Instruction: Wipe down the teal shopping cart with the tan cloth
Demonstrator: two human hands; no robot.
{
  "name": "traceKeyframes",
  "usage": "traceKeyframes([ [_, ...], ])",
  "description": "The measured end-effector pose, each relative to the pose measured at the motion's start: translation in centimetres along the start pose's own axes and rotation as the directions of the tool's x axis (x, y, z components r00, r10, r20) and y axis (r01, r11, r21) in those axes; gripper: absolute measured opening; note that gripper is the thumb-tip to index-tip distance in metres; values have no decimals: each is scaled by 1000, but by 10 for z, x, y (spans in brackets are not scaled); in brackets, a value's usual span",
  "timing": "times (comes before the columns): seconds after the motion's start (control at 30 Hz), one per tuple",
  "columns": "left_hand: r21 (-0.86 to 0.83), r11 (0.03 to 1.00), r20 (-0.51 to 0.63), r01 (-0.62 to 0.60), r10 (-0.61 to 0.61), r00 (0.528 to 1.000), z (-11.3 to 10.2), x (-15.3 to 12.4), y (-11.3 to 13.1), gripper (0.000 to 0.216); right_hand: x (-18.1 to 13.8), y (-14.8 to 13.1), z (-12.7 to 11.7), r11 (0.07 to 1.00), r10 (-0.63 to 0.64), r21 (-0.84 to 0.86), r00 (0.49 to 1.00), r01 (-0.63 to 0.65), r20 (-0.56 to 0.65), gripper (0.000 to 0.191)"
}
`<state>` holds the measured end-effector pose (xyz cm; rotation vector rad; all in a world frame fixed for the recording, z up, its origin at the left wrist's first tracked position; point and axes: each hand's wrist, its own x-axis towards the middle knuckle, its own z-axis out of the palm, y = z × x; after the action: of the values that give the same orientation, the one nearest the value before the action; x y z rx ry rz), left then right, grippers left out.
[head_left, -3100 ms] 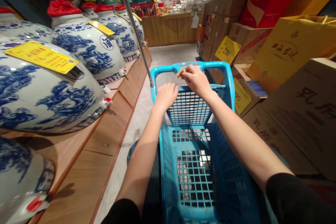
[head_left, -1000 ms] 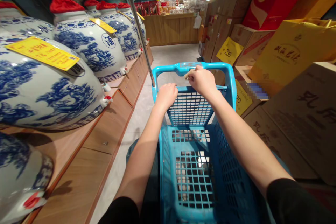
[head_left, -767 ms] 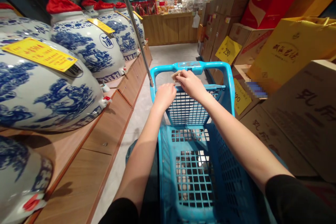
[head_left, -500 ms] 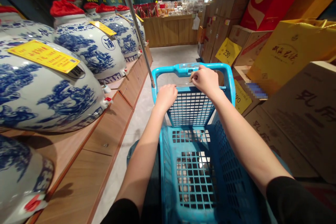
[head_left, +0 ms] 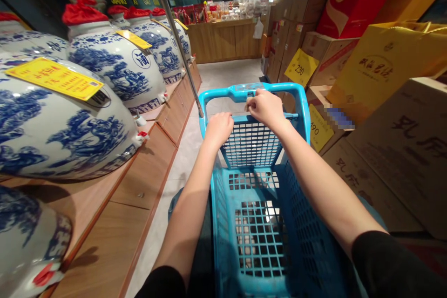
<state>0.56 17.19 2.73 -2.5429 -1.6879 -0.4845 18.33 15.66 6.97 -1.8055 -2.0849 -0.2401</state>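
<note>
At the far left I see big white-and-blue jars point(head_left: 70, 130), which stand on a low wooden cabinet point(head_left: 129, 228); the near one carries a yellow tag point(head_left: 56, 78). Next comes a thin pole point(head_left: 179, 46), which goes down to the left corner of the blue cart point(head_left: 219, 228). Just inside this corner the left hand point(head_left: 219, 129) lies, back side up, over the left part of the rail point(head_left: 240, 118); its fingers bend out of my sight, so I cannot tell if they are clamped or only rest there. To the right of it, with a gap between, is the right hand point(head_left: 267, 109). Its fingers are bent together and, as I judge, pinch a tan scrap point(head_left: 248, 103); only a bit of this shows, on the left side of the hand, so its long axis I cannot tell. What matters most for me is the handle point(head_left: 288, 86): it lies ahead of both hands, beyond the rail, and its long axis runs across my view. The right hand is the nearer one, at the thick middle; whether it touches, I cannot tell. The left hand is lower and farther from this middle. Farther right are cartons point(head_left: 398, 153) and a yellow bag point(head_left: 380, 67).
</note>
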Motion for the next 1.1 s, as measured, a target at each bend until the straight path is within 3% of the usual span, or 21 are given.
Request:
traceKeyframes([
  [0.1, 5, 1000, 17, -6, 6, 1000, -1, -1, 1, 44, -1, 9, -13, 973, 227, -34, 974, -227, -24, 37],
  [0.17, 7, 1000, 25, -5, 5, 1000, -3, -1, 2, 44, -2, 9, -14, 960, 273, -53, 961, -275, -44, 38],
  [0.23, 4, 1000, 20, -5, 5, 1000, -4, -2, 2, 44, -2, 5, -9, 973, 222, -51, 974, -224, -36, 38],
  [0.33, 12, 1000, 21, -3, 3, 1000, -5, -1, 2, 44, -1, -6, 6, 1000, -4, 0, 1000, 4, -10, 39],
  [0.4, 29, 1000, 33, -1, 0, 999, -5, 0, 2, 44, 0, -13, 16, 982, -185, 30, 983, 186, -17, 40],
  [0.47, 41, 999, 38, -3, 2, 999, -4, 1, 1, 43, 0, -18, 22, 958, -286, 28, 958, 286, -27, 40],
  [0.57, 37, 999, 23, -5, 4, 1000, -3, 1, 0, 43, -1, -16, 19, 972, -235, 10, 972, 235, -20, 37],
  [0.7, 14, 1000, 23, 2, -2, 1000, -4, -1, 2, 43, -2, 2, -2, 1000, -11, 25, 1000, 11, -21, 28],
  [0.87, 9, 1000, 23, -17, 17, 1000, -5, -2, 3, 43, -1, 17, -15, 982, 190, 39, 976, -187, -108, 29],
  [0.93, 12, 1000, 17, -21, 20, 1000, -5, -2, 3, 44, 0, 14, -8, 986, 161, 53, 979, -156, -123, 29],
  [1.1, 8, 1000, 27, 1, -1, 1000, -5, -2, 2, 44, 4, 7, 16, 981, -108, 137, 977, 134, -182, 33],
])
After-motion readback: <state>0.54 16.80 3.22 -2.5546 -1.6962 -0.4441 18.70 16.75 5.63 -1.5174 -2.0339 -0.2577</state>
